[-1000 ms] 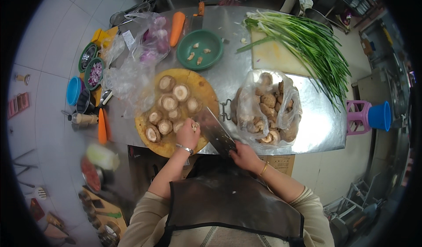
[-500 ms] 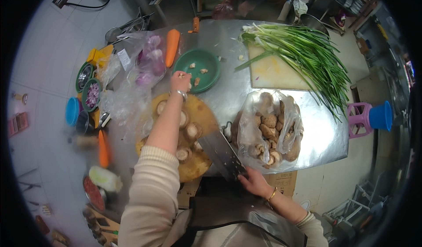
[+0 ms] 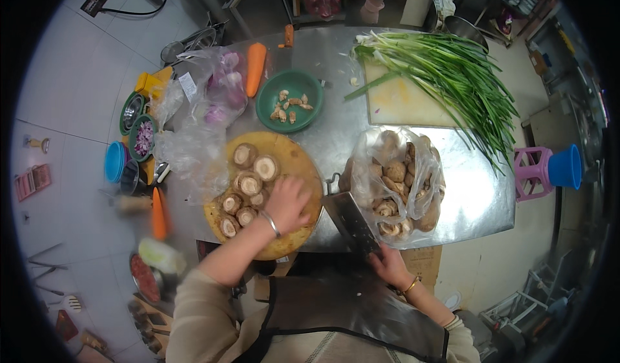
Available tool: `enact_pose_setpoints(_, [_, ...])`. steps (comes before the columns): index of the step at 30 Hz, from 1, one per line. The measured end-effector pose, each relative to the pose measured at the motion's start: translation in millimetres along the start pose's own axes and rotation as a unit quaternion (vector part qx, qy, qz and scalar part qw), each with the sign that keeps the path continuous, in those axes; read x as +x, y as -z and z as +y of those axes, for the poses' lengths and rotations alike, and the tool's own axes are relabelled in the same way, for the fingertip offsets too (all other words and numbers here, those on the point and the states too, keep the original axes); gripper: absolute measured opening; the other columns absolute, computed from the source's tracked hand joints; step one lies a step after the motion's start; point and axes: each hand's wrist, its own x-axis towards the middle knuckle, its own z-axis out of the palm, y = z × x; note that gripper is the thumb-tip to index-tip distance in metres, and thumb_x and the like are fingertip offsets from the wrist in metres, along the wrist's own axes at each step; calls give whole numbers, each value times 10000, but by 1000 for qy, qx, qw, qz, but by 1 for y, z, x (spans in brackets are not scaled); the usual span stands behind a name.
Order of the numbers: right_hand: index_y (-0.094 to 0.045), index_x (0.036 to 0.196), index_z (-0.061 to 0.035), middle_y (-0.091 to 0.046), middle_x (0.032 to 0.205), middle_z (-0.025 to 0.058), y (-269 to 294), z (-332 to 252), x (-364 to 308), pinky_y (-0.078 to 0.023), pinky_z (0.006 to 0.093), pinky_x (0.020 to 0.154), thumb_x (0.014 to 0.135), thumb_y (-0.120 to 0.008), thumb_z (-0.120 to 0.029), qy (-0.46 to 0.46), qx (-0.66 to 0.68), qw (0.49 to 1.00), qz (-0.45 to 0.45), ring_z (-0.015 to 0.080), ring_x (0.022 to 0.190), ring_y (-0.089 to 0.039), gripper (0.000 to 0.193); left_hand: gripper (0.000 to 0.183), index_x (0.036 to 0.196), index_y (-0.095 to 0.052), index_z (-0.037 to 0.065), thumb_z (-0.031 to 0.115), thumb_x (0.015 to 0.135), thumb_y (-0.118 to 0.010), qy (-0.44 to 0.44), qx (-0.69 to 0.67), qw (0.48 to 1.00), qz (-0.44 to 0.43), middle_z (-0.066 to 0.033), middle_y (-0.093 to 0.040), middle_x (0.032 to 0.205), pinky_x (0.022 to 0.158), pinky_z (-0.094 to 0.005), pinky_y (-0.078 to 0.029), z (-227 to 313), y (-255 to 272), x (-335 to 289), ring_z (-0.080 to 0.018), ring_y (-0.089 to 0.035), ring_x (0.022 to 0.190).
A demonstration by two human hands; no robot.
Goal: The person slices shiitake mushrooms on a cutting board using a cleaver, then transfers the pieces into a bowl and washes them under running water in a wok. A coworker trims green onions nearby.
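Observation:
My left hand (image 3: 288,203) is over the round wooden chopping board (image 3: 298,159), beside several stemless mushroom caps (image 3: 247,183). Its fingers are blurred and point down, so what they touch is hidden. In my right hand (image 3: 391,266) is a cleaver (image 3: 351,219), gripped by the handle, its broad dark blade tilted over the gap between board and mushroom bag. Beyond the board, a green bowl (image 3: 271,114) contains several cut mushroom stems (image 3: 294,102). Whole mushrooms (image 3: 394,171) fill an open clear plastic bag (image 3: 365,150) to the right.
Long green onions (image 3: 445,72) lie across a white cutting board (image 3: 394,108) at the far right. A carrot (image 3: 256,69) and a bag of purple onions (image 3: 223,82) are at the far left. Past the table's far edge, another person's hand (image 3: 371,9) shows near a red bag (image 3: 321,2).
My left hand has come back from the green bowl to the chopping board. More stems now lie in the bowl. The cleaver has shifted slightly right in my right hand.

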Motion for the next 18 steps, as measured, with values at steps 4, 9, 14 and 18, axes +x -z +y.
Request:
enact_pose_setpoints(4, [-520,970,-2,-598,694,184,3,-2,-1,-457,389,568,841,-603,-118,-27,-7,1000,-13,319,614,-576,193,471,1118,-547,31,143,672,-650,-33,184,982,-1,-150,-526,1111,997,-470,-338,18,-9,-21,-315,-474,1094])
enact_pose_setpoints(9, [-508,898,-10,-584,695,220,2,-7,-2,-442,460,574,835,-603,-144,-42,-14,999,-6,414,681,-572,175,457,1069,-525,-11,24,623,-616,-5,-40,997,64,-180,-539,1062,916,-411,-418,1,-3,17,-340,-496,1030])
enact_pose_setpoints(14, [-484,876,-24,-585,710,222,4,-4,-10,-429,511,615,846,-580,-170,-21,-50,998,-33,435,721,-562,178,258,968,-564,0,55,717,-543,95,72,992,27,-166,-574,962,833,-432,-421,-35,13,70,-351,-517,921])
enact_pose_setpoints(18, [-478,872,-37,-581,727,214,5,7,-17,-441,514,635,838,-582,-170,8,-90,995,-43,423,726,-569,172,391,1073,-543,-8,-23,684,-580,17,9,987,159,-164,-552,1103,928,-417,-408,-5,30,92,-349,-493,1053])
